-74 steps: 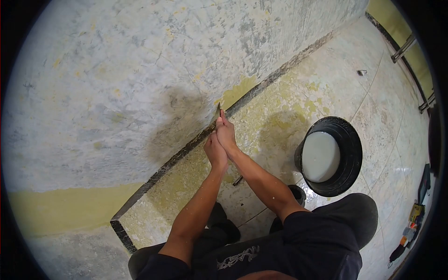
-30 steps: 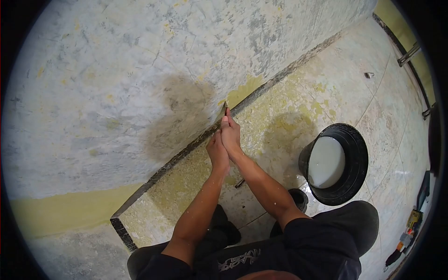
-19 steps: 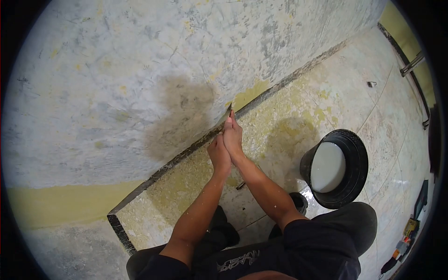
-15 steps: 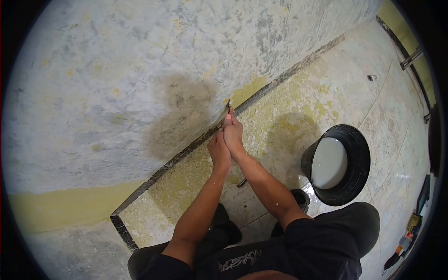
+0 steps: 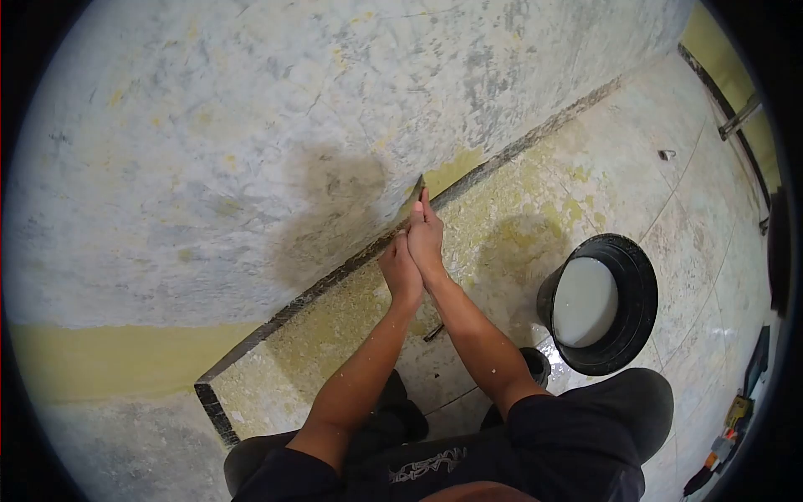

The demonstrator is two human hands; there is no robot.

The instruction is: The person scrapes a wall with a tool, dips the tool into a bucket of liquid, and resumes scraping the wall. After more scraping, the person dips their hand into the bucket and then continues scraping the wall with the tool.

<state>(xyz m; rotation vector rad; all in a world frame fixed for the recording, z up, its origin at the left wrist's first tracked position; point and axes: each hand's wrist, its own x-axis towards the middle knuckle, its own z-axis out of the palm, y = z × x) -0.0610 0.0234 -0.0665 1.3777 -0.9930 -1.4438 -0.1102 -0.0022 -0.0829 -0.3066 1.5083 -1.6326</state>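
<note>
My right hand (image 5: 426, 238) is closed around a scraper, its index finger stretched along the tool. The scraper's thin dark blade (image 5: 420, 186) touches the foot of the wall (image 5: 251, 151), at the left end of a yellow paint patch (image 5: 454, 168). Pressed against the heel of my right hand is my left hand (image 5: 401, 266), its fingers curled; what they grip is hidden. Both hands are just above the dark skirting strip (image 5: 335, 283) between wall and floor. The scraper's handle is covered by my fingers.
A black bucket (image 5: 639, 314) of whitish liquid stands on the right, beside my knee. Behind my right forearm is a smaller dark container (image 5: 536, 365). A thin dark tool (image 5: 433, 332) lies between my forearms. Paint flakes (image 5: 502, 197) litter the floor. More tools (image 5: 726, 443) lie at far right.
The scraper and both hands have shifted slightly right along the wall's foot, and more of the blade shows. The camera view has also moved a little.
</note>
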